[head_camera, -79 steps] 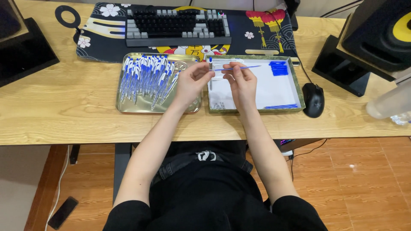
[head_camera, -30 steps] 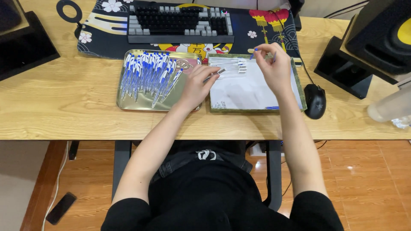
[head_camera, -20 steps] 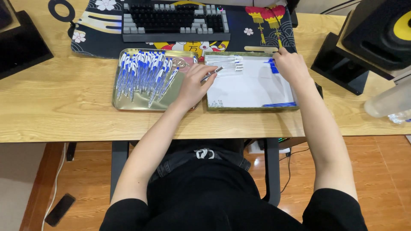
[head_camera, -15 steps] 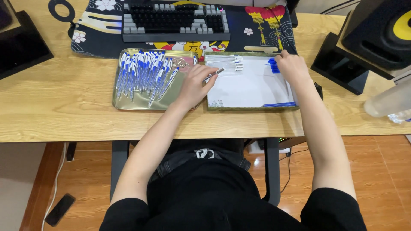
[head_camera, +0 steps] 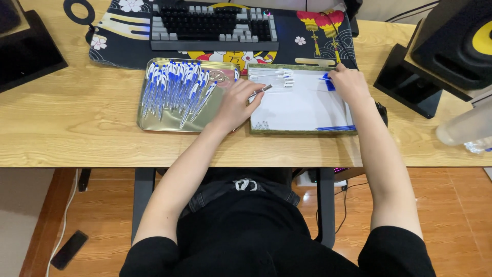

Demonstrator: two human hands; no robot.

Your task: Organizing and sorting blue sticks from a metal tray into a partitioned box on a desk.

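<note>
My left hand (head_camera: 237,101) rests over the gap between the two trays and pinches a thin pen piece (head_camera: 263,90) with a silver tip. My right hand (head_camera: 349,83) reaches to the far right corner of the white-lined tray (head_camera: 302,132), its fingertips on a small pile of blue pen pieces (head_camera: 326,80). The fingers hide whether they grip one. A gold tray (head_camera: 154,124) to the left holds several blue and white pens (head_camera: 177,88). White pen barrels (head_camera: 271,77), small springs (head_camera: 261,124) and thin blue refills (head_camera: 335,128) lie in the white-lined tray.
A keyboard (head_camera: 215,25) sits on a patterned desk mat (head_camera: 118,41) behind the trays. A black speaker (head_camera: 456,41) on a stand, a mouse (head_camera: 382,110) and a clear bottle (head_camera: 464,128) are to the right. A black stand (head_camera: 25,48) is far left. A phone (head_camera: 69,249) lies on the floor.
My right hand left the pen held before me and moved to the blue pieces at the tray's far right. My left hand stayed, still holding the pen piece.
</note>
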